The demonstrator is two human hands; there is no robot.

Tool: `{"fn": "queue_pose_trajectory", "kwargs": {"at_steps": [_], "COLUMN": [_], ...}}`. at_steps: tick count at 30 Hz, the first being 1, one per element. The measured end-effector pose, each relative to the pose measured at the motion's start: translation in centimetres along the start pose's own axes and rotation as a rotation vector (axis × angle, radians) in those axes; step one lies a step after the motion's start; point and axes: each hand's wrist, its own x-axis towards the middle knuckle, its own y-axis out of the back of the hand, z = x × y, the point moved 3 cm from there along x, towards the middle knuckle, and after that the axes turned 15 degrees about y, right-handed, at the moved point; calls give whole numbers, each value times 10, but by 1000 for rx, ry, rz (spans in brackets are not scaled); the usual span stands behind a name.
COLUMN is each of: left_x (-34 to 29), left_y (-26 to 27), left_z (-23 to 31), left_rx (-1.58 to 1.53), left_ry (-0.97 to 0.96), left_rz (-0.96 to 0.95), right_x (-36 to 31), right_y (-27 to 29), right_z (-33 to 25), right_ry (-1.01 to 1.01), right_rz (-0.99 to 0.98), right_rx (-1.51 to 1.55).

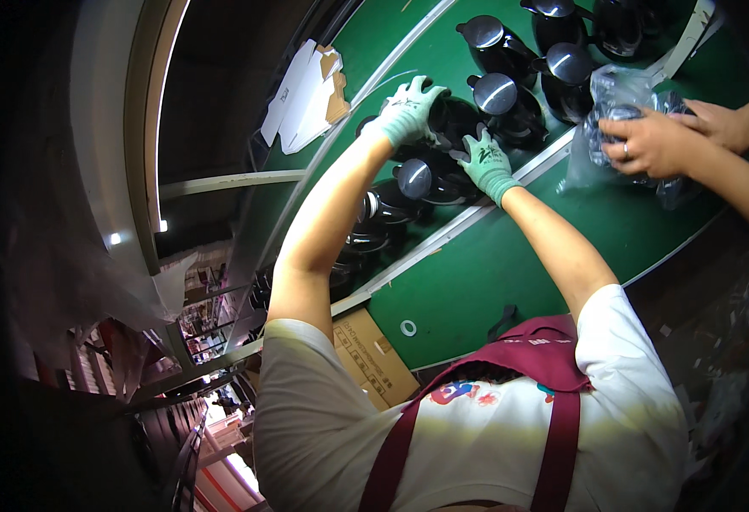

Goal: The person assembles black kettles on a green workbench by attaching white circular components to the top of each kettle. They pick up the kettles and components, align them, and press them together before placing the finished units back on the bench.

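Grip of the pale-green-gloved left hand [406,113] and right hand [487,164] — whether clasped, I cannot tell — flanks a glossy black rounded jug [457,119].

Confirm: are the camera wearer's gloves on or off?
On: pale green gloves cover both the left hand and the right hand.

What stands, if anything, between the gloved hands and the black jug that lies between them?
Nothing visible does. The left hand and the right hand both appear to be at the black jug. Other jugs crowd close around it, but none shows in between.
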Motion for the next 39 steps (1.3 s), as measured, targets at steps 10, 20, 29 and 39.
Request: {"fn": "queue_pose_trajectory", "kwargs": {"at_steps": [10,20,29,39], "left_x": [20,-6,-5,4], "left_y": [27,-31,5,-39], "left_z": [-12,-19,-6,-53], "left_rx": [-1523,82,-56,-183], "left_ry": [55,-299,-35,-111], "left_rz": [-146,288,-30,324], "right_x": [3,13,15,31], "right_y": [6,24,16,13], "right_z": [-5,-18,11,-12], "right_ry": [3,247,176,189], "right_rz": [-73,-7,-203,38], "right_rx": [24,-115,-38,-78]}}
